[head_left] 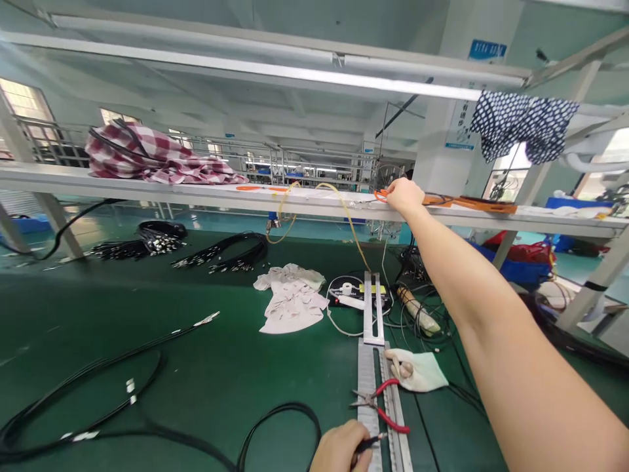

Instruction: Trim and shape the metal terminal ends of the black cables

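My left hand [344,447] is at the bottom edge, closed round a black cable [367,444] whose stripped end points right over a slotted metal ruler jig [367,377]. My right hand [405,195] reaches up to the white shelf [314,193], its fingers pinched on a small orange-handled tool [380,195]; its exact kind is too small to make out. Red-handled pliers [388,406] lie with their jaws apart across the jig, just above my left hand. Beside the jig rests a white glove [417,370].
Black cable coils [98,419] spread over the green table [221,373]. Farther back are cable bundles [236,252], a pale cloth [293,298], a black device [344,292] and a wrapped roll [417,311]. Checked fabric [152,154] sits on the shelf; dotted fabric [525,124] hangs at right.
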A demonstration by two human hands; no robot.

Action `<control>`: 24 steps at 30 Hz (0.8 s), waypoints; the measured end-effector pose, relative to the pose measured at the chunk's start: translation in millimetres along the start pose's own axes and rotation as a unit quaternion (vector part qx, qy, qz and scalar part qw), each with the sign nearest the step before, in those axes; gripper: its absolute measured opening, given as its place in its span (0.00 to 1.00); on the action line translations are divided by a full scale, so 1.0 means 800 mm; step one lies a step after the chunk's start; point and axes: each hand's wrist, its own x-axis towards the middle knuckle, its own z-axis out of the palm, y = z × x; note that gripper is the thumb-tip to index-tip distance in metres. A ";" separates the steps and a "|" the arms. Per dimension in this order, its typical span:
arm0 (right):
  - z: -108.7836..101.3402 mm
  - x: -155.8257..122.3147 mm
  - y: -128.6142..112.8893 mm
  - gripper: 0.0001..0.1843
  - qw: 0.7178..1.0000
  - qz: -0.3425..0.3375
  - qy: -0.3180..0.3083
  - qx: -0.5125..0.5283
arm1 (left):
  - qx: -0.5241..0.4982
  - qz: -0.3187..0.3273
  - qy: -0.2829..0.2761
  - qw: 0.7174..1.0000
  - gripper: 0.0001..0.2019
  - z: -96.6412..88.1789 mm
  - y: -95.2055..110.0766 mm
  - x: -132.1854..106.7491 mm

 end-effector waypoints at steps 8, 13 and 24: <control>0.008 -0.188 0.057 0.17 0.972 -0.166 -0.084 0.145 | -0.060 0.042 0.009 0.997 0.13 -0.023 0.022 -0.011; 0.010 -0.463 0.138 0.12 0.912 -0.154 -0.360 0.122 | -0.108 0.023 -0.007 0.994 0.15 -0.020 0.024 -0.011; -0.004 -0.600 0.198 0.16 0.896 -0.065 -0.419 0.134 | -0.386 -0.154 -0.125 0.901 0.18 -0.053 0.080 -0.035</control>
